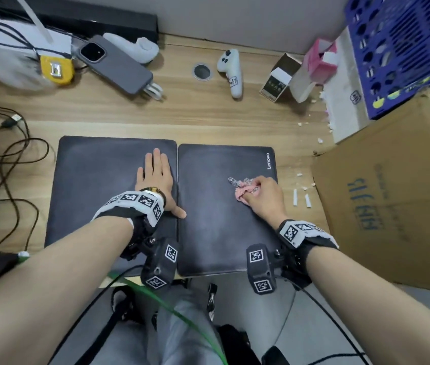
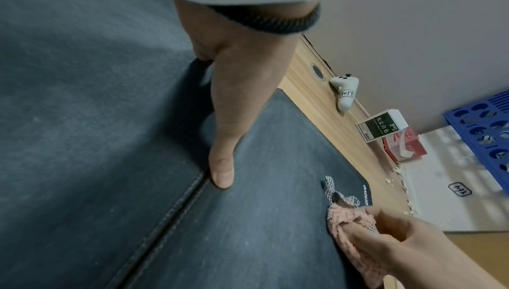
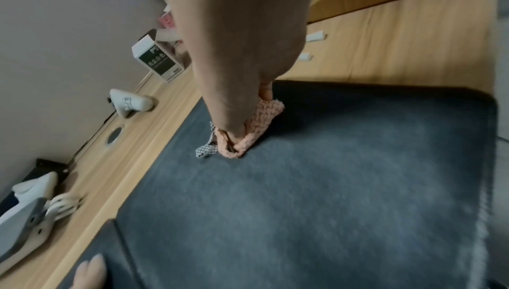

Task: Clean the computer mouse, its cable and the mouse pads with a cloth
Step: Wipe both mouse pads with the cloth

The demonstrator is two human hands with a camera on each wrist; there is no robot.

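Two dark mouse pads lie side by side on the wooden desk: the left pad and the right pad, which bears a Lenovo logo. My left hand rests flat on the left pad, fingers straight, thumb reaching the seam between the pads. My right hand grips a bunched pink cloth and presses it onto the right pad near its far right corner. Dark cables lie at the left; no mouse shows clearly.
A phone, a white controller, a small green-and-white box and a pink tissue box sit along the back. A cardboard box and a blue basket crowd the right. White crumbs are scattered right of the pads.
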